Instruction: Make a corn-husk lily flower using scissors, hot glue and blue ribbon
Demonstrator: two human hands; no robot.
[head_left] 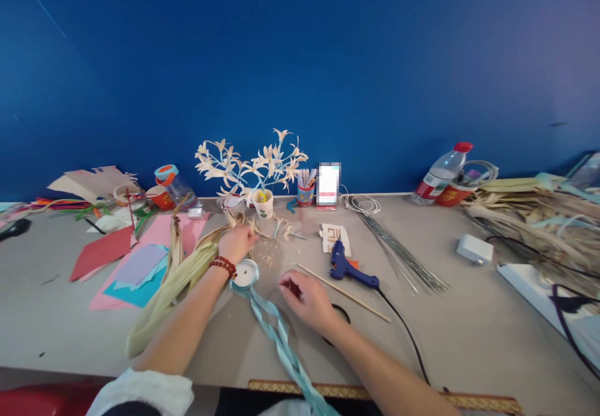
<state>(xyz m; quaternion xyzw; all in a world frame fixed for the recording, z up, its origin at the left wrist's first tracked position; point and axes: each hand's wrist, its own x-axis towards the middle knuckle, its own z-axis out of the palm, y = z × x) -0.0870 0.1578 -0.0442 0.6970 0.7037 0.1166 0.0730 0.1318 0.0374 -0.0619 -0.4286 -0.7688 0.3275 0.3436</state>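
Two hands on the bench (469, 335). Left hand (237, 243) closed around one dried husk sprig (262, 232), just behind the one ribbon spool (245, 273). Right hand (307, 300) curled narrow, fingertips pinching something small and dark, can't tell what, just right of the spool. One blue glue gun (344, 267) farther right, one wooden stick (344, 293) between. Two ribbon tails (281, 338) trail from the spool.
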